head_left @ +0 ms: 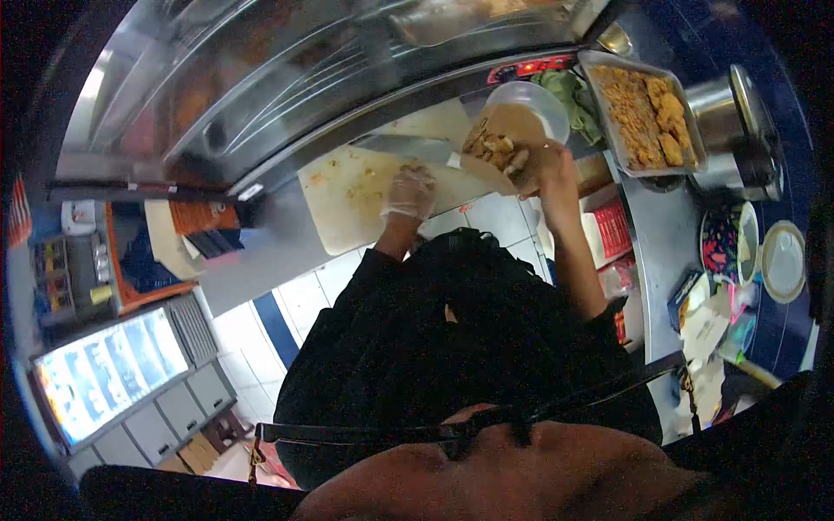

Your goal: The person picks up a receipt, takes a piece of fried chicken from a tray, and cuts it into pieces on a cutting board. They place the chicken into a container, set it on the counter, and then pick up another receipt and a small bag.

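My left hand [410, 193], in a clear plastic glove, is low over the white cutting board [334, 195], which has brownish crumbs and stains. Its fingers look bunched together; what they hold, if anything, is hard to make out. A grey, blade-like shape [426, 149] lies just beyond it, too blurred to name surely. My right hand [556, 178], seemingly bare, grips the right edge of a brown paper food box [524, 122]. The box is open and tilted, with cut browned pieces of meat [497, 149] inside. Behind it stands a translucent plastic tub [547, 106].
A metal tray [621, 161] of fried, breaded pieces sits at the right, beside a large steel pot [725, 130]. A green cloth [569, 100] lies near the tub. A glass-and-metal display case [287, 87] borders the counter's far side. A patterned container [725, 243] stands lower right.
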Demonstrator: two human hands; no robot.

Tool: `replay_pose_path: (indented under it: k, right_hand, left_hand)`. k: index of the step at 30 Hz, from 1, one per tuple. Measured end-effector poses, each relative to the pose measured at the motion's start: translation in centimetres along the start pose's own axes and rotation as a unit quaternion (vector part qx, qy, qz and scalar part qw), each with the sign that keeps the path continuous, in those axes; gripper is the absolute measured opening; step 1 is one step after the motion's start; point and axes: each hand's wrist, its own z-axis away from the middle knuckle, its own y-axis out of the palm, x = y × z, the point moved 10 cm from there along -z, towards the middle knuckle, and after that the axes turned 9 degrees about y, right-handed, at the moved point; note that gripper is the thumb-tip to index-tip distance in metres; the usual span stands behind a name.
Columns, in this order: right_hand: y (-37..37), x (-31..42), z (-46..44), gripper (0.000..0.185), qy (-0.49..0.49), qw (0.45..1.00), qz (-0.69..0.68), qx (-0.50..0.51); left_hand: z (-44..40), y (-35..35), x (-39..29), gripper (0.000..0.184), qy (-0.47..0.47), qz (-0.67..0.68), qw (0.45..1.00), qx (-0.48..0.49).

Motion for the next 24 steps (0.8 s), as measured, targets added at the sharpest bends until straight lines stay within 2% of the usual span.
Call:
replay_pose_path:
  k: [2, 4, 5, 7, 8, 9, 10, 11, 12, 14, 15, 16, 17, 18, 19, 21, 22, 24]
  right_hand:
    - [-1.2, -1.2, 1.4, 0.046, -0.024, 0.999, 0.023, -0.011]
    - [-1.9, -1.5, 3.8, 0.045, -0.001, 0.999, 0.032, -0.042]
    - [-2.8, -2.7, 4.2, 0.045, -0.043, 0.993, 0.081, -0.075]
    - [-3.9, -3.0, 6.0, 0.045, -0.078, 0.963, 0.209, -0.149]
    - [-3.5, -2.1, 6.9, 0.046, -0.072, 0.938, 0.284, -0.184]
    - [-3.7, -2.5, 7.8, 0.047, -0.1, 0.927, 0.3, -0.203]
    - [-4.3, -3.4, 8.5, 0.047, -0.127, 0.912, 0.32, -0.223]
    - [-4.9, -6.0, 7.6, 0.043, -0.075, 0.963, 0.219, -0.14]
    - [-5.6, -7.8, 7.4, 0.04, -0.03, 0.992, 0.108, -0.059]
    - [-8.6, -5.6, 12.5, 0.044, 0.015, 0.964, -0.132, -0.228]
    - [-11.5, -4.8, 13.8, 0.044, 0.003, 0.956, -0.135, -0.262]
    - [-13.6, -5.7, 14.8, 0.04, 0.042, 0.937, -0.227, -0.264]
    - [-15.4, -6.6, 15.7, 0.036, 0.078, 0.91, -0.319, -0.255]
    - [-19.0, -7.8, 15.8, 0.033, 0.07, 0.901, -0.336, -0.265]
    - [-23.5, -8.1, 16.8, 0.034, 0.006, 0.888, -0.331, -0.318]
    - [-32.4, -9.1, 17.8, 0.038, -0.083, 0.858, -0.279, -0.422]
    - [-37.7, -10.1, 17.8, 0.042, -0.103, 0.837, -0.204, -0.498]
    - [-47.5, -13.6, 17.7, 0.05, -0.105, 0.746, -0.029, -0.657]
  left_hand:
    - [-0.3, 0.6, 1.9, 0.044, 0.023, -0.017, 0.992, -0.123]
    - [0.0, -3.4, 1.9, 0.041, 0.017, 0.16, 0.971, -0.176]
    - [0.1, -6.0, 0.8, 0.039, 0.021, 0.261, 0.947, -0.185]
    - [-0.4, -11.3, -3.9, 0.039, 0.052, 0.405, 0.901, -0.148]
    - [-0.7, -13.1, -6.9, 0.039, 0.075, 0.442, 0.887, -0.108]
    - [-1.5, -14.2, -9.7, 0.039, 0.098, 0.457, 0.88, -0.083]
    - [-1.7, -15.4, -14.5, 0.041, 0.217, 0.311, 0.924, -0.038]
    - [-1.3, -15.5, -19.3, 0.045, 0.337, 0.155, 0.929, -0.007]
    - [-1.1, -15.6, -22.0, 0.045, 0.374, 0.173, 0.911, -0.001]
    - [0.4, -18.4, -25.8, 0.041, 0.469, 0.232, 0.847, -0.092]
    - [0.5, -18.4, -26.9, 0.042, 0.487, 0.258, 0.83, -0.091]
    - [1.2, -18.5, -27.5, 0.043, 0.499, 0.281, 0.815, -0.09]
    - [0.9, -17.0, -27.6, 0.043, 0.409, 0.428, 0.806, 0.015]
    - [0.8, -14.3, -27.6, 0.043, 0.296, 0.553, 0.768, 0.124]
    - [1.4, -13.4, -28.3, 0.043, 0.308, 0.552, 0.764, 0.129]
    - [2.0, -6.5, -28.8, 0.044, 0.148, 0.681, 0.653, 0.297]
    - [2.4, -4.5, -29.2, 0.044, 0.155, 0.678, 0.655, 0.296]
    - [3.3, -0.3, -30.5, 0.054, 0.215, 0.552, 0.748, 0.299]
